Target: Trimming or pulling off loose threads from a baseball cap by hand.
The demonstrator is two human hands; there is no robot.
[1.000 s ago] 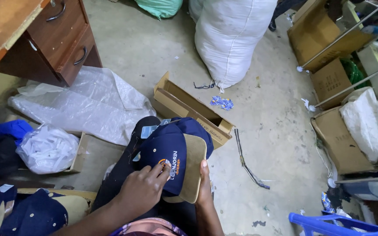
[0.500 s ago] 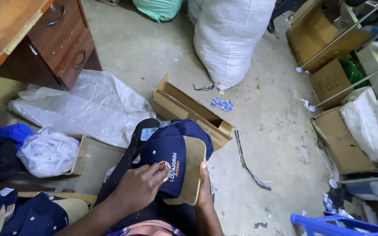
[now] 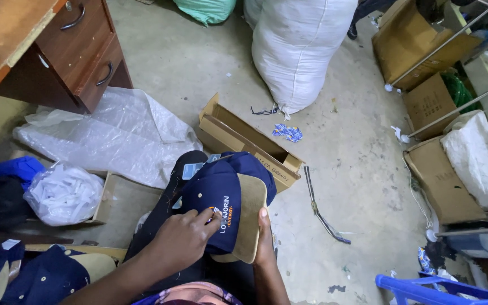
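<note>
Little moved since earlier frame: left hand [image 3: 183,240] stayed pinching navy cap [image 3: 217,212] front on lap; right hand [image 3: 264,240] gripped tan brim [image 3: 249,217]. I judged cap could slip to floor [image 3: 340,169] if grip loosened.

Soft, even daylight fills the scene (brightest at the top), shadows stay faint, focus is sharp, and edges bow slightly outward.

Bare floor [image 3: 362,169] to the right gives free room. Ahead, open cardboard box [image 3: 244,141] blocks; left, plastic sheet [image 3: 108,138] & desk [image 3: 57,51] crowd the way.
</note>
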